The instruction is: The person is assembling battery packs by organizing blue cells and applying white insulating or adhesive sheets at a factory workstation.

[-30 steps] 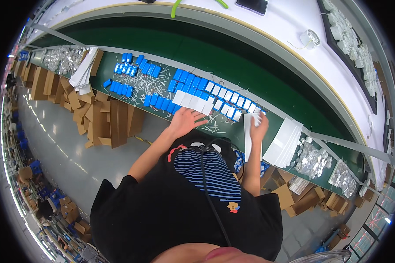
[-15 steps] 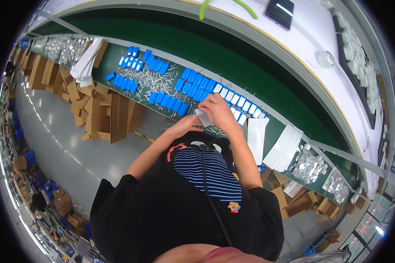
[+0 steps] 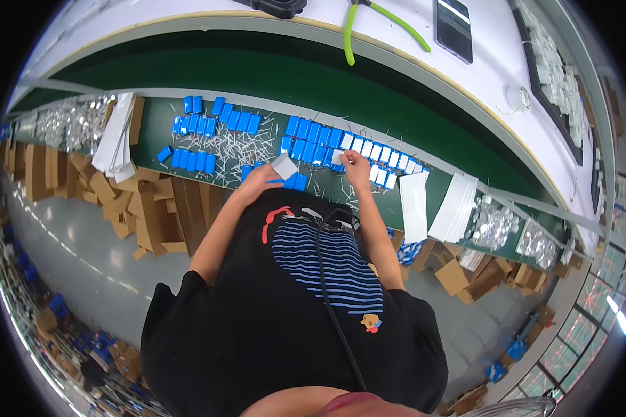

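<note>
My left hand [image 3: 257,182] holds a small pale sheet [image 3: 284,167] between its fingers, above the front blue battery packs [image 3: 300,182]. With fingertips pinched, my right hand [image 3: 355,170] grips the edge of a white pad [image 3: 337,157] at the near row of blue battery packs [image 3: 308,151]. Part of that row is hidden behind the hand. Further right, white pads [image 3: 385,153] lie on top of several packs. More blue packs [image 3: 193,160] stand in groups at the left, around a scatter of thin white strips [image 3: 240,144].
White sheets [image 3: 414,207] lie at the right, beside clear bags of parts [image 3: 494,222]. Other sheets [image 3: 115,139] and bags lie at the left. On the raised white shelf are green-handled pliers [image 3: 350,42] and a phone [image 3: 454,31]. Cardboard boxes [image 3: 146,215] crowd the bench's near side.
My hands have moved apart: the left went left with the pale sheet, the right reached to the near row with a white pad. The whole view has turned slightly.
</note>
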### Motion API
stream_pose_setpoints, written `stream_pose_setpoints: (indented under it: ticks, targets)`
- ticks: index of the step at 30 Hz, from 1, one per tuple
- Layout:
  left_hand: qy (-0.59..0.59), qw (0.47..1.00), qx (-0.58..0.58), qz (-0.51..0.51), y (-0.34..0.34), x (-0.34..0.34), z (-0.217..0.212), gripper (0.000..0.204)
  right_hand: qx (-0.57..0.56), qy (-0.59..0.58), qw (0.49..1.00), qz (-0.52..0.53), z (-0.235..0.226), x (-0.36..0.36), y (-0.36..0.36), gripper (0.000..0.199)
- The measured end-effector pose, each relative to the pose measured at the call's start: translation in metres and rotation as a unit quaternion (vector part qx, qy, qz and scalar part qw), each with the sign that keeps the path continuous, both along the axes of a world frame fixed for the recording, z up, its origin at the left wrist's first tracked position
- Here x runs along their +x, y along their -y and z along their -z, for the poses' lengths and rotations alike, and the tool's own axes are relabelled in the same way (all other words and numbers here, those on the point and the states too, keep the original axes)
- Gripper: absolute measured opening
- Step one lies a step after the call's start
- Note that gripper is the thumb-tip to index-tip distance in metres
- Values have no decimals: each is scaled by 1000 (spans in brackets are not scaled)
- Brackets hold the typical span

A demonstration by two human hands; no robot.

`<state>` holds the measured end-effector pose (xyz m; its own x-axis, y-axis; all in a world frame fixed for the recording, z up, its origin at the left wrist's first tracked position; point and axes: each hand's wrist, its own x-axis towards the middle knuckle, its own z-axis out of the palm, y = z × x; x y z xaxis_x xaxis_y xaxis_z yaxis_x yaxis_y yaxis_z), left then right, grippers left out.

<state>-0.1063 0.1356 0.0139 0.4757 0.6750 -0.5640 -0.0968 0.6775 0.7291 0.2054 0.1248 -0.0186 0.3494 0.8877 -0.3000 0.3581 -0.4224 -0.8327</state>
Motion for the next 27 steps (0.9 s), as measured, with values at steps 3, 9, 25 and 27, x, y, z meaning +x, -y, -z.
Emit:
stream_pose_setpoints:
  ticks: [3, 9, 25, 27]
  targets:
    - [-118, 959, 237, 100, -12, -54, 46, 32, -20, 46, 999, 19, 37, -5, -1, 17]
    - [-9, 998, -63, -17, -44, -77, 10, 33, -44, 161, 985, 33, 61, -12, -5, 18]
    - [-43, 995, -81, -37, -54, -100, 10, 30, -210, 294, 931, 53, 74, -15, -3, 21]
    - [-47, 995, -78, -38, -52, -101, 12, 30, -212, 293, 931, 50, 74, -16, -5, 21]
